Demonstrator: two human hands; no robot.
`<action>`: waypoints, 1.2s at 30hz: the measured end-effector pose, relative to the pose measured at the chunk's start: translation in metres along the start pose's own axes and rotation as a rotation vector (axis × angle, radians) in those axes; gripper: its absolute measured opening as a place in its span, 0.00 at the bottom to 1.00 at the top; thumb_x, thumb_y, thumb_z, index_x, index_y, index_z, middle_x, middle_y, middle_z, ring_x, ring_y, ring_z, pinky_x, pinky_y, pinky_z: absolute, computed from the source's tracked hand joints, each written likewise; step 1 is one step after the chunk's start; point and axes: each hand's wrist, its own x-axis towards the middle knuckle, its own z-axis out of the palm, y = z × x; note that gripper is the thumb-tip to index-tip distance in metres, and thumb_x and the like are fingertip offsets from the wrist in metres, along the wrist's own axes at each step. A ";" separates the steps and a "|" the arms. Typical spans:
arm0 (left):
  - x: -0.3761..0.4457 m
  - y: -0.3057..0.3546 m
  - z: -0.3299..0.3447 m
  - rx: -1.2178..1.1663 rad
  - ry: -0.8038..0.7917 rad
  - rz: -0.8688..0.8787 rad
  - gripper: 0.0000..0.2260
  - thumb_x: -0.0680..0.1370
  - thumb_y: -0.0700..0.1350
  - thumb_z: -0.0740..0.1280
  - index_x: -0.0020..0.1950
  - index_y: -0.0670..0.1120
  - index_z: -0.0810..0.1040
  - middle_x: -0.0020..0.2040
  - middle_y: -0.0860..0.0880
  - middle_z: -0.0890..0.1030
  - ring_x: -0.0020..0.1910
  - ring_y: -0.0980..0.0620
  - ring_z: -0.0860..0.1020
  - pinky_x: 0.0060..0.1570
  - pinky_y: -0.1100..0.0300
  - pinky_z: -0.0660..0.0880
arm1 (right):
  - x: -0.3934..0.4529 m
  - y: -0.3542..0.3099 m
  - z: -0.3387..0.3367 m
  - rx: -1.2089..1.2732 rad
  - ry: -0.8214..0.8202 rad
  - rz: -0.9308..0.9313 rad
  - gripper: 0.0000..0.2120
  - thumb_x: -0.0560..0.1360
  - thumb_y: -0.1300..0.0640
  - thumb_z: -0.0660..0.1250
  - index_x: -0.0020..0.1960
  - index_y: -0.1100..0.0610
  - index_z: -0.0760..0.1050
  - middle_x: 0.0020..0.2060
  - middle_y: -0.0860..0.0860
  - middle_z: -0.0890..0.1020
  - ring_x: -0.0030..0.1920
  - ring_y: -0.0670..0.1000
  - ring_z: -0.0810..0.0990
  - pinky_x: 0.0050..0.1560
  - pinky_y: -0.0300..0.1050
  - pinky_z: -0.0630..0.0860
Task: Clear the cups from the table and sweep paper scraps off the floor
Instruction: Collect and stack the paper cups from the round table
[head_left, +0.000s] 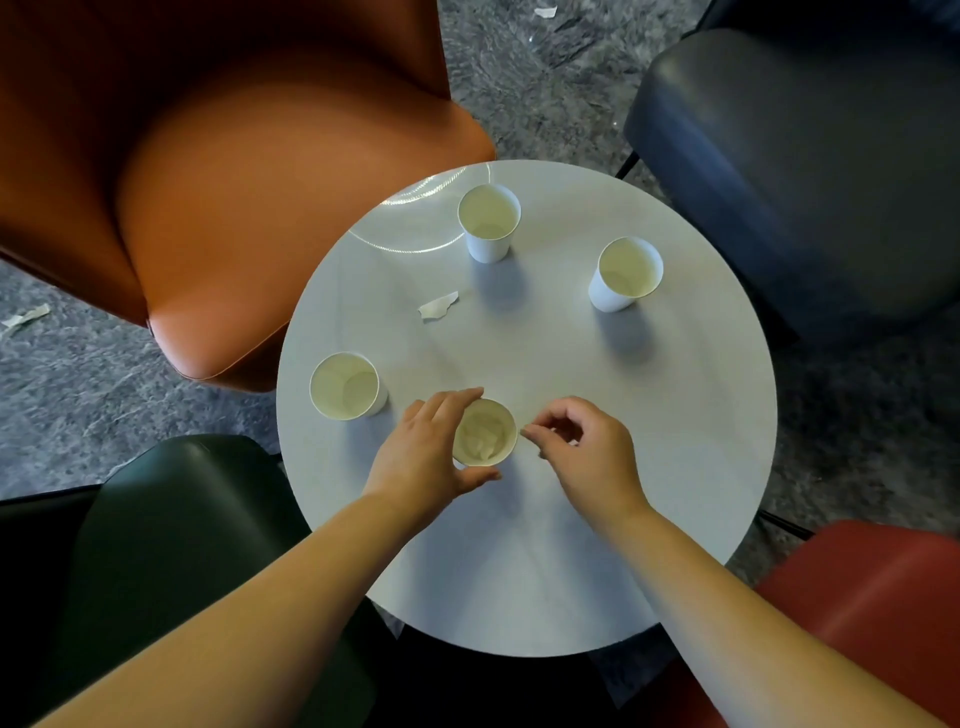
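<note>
A: The left hand (426, 452) covers the near cup's (485, 434) left wall, so only its rim and inside show.
B: What's in it?
A: Something pale and crumpled, too blurred to name.
B: The right hand (582, 447)?
A: Fingers curled; I cannot tell if they pinch anything.
B: The chairs?
A: The orange chair (218, 171) and the red chair (872, 613) are cut by the edges, and the bench (597, 467) hides its own base.

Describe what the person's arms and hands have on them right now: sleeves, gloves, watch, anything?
Nothing shows. The left hand and right hand are bare, with no gloves, rings or watch visible. Both forearms are uncovered all the way to the frame's bottom edge, so no sleeves are in view.
</note>
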 end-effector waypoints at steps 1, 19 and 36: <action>0.000 0.000 0.000 0.000 -0.002 -0.001 0.40 0.67 0.59 0.77 0.75 0.55 0.63 0.70 0.55 0.70 0.68 0.52 0.66 0.63 0.59 0.67 | 0.000 -0.010 0.004 0.015 -0.027 -0.023 0.08 0.72 0.58 0.73 0.38 0.48 0.77 0.34 0.42 0.80 0.37 0.43 0.78 0.35 0.30 0.74; 0.004 -0.028 -0.011 -0.092 0.187 -0.130 0.39 0.68 0.60 0.76 0.75 0.54 0.64 0.69 0.57 0.71 0.67 0.54 0.69 0.54 0.65 0.66 | 0.120 -0.038 0.063 -0.407 -0.102 -0.227 0.19 0.76 0.56 0.67 0.67 0.50 0.73 0.54 0.51 0.71 0.53 0.51 0.74 0.57 0.40 0.70; 0.010 -0.026 -0.013 -0.103 0.178 -0.147 0.40 0.67 0.61 0.76 0.75 0.55 0.63 0.69 0.57 0.70 0.63 0.54 0.73 0.51 0.61 0.71 | 0.122 -0.045 0.058 -0.154 -0.004 -0.184 0.06 0.73 0.56 0.71 0.40 0.49 0.77 0.34 0.41 0.79 0.37 0.42 0.76 0.37 0.26 0.68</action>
